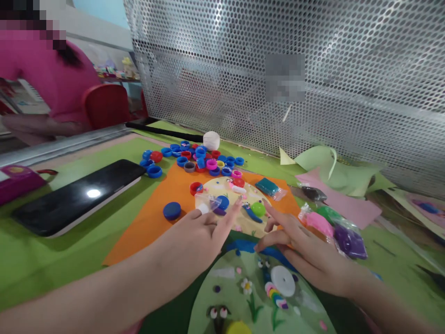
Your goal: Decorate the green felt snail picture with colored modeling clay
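Note:
My left hand (203, 232) reaches over a cream rounded board (212, 185), index finger stretched toward the board's middle and the other fingers partly bent. Close to its fingertip is a blue clay snail (253, 212) with a lime-green cap (258, 208) as shell. On the snail's other side, my right hand (302, 243) has its index finger extended and its fingers apart. A clear plastic wrapper (207, 202) with something white lies beside my left knuckles. Nearer me, a pale green board (205, 311) carries clay snails, a white cap (282, 280) and a daisy (246, 286).
Many bottle caps (200, 152) spread behind the orange sheet (142, 232). A phone (79, 197) lies left, clay packets (349, 239) right. Beyond stand a white ball (211, 140) and a perforated metal panel (225, 69). A person in pink (66, 79) sits at far left.

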